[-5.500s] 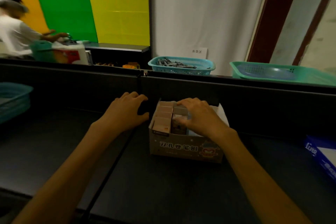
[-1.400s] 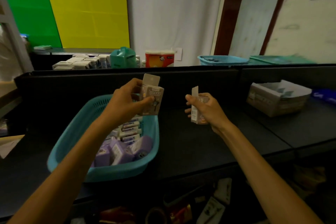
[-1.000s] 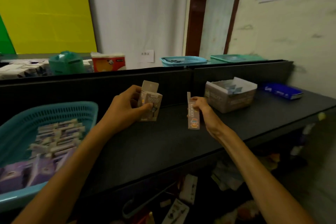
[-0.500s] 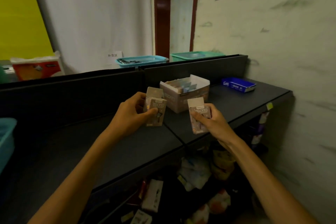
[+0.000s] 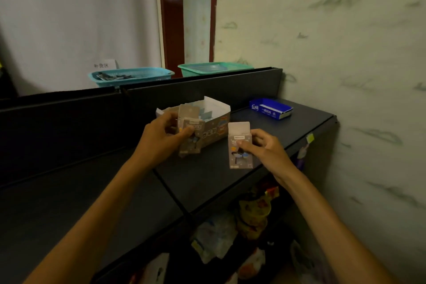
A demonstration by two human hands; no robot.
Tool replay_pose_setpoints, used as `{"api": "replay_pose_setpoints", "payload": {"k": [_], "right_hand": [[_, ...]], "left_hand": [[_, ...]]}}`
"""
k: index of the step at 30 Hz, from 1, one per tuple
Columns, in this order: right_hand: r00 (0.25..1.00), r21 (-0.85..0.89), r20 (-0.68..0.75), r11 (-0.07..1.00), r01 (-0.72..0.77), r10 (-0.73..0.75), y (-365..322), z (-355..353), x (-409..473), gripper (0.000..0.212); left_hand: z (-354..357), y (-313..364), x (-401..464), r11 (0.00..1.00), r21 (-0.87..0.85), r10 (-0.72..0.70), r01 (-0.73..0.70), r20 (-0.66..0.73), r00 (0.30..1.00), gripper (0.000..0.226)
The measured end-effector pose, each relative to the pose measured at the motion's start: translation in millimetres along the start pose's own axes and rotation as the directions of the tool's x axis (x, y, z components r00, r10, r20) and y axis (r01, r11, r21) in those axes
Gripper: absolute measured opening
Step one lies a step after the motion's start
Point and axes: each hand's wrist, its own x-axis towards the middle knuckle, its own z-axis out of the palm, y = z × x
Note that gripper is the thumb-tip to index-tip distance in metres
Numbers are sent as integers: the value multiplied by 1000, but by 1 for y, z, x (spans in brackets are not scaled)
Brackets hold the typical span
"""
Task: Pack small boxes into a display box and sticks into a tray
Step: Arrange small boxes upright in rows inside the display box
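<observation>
- The display box (image 5: 208,120) stands open on the dark surface (image 5: 207,175), close to the black back panel (image 5: 202,86); it serves as the landmark here.
- The left hand (image 5: 159,139) is raised just in front of the display box, its grip clamped on a small box (image 5: 192,138), thumb on the printed face and fingers behind it.
- That small box stands upright, its top flap overlapping the near wall of the display box in the view.
- The right hand (image 5: 265,147) is in front of the display box and to its right, its grip clamped on a second small box (image 5: 239,145), thumb across the front and fingers behind.
- This second small box is upright too, its white top flap raised, clear of the display box.
- Light blue pieces show inside the display box; what they are cannot be told.
- A blue tray (image 5: 270,108) lies on the surface to the right of the display box, well apart.
- Behind the back panel, beyond the display box, sit a blue basket (image 5: 131,76) and a green basket (image 5: 214,68).
- Bags and packets fill the shelf (image 5: 230,233) below the surface.
</observation>
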Motion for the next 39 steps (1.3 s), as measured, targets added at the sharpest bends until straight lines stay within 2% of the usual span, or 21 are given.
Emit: {"api": "replay_pose_setpoints", "payload": {"k": [8, 15, 26, 31, 39], "right_hand": [[996, -89, 71, 994, 65, -59, 9, -30, 93, 26], [979, -44, 132, 986, 164, -157, 18, -13, 169, 27], [964, 111, 134, 970, 216, -230, 19, 7, 248, 25], [954, 156, 191, 967, 201, -230, 23, 6, 270, 35], [927, 209, 266, 955, 211, -263, 28, 4, 301, 30]], "left_hand": [[34, -30, 91, 999, 35, -14, 17, -68, 998, 36], [30, -64, 142, 994, 83, -55, 68, -147, 988, 35], [20, -84, 170, 980, 86, -167, 180, -136, 976, 40], [26, -82, 173, 969, 115, -208, 218, -94, 974, 45], [29, -78, 172, 945, 201, -244, 260, -98, 965, 47]]}}
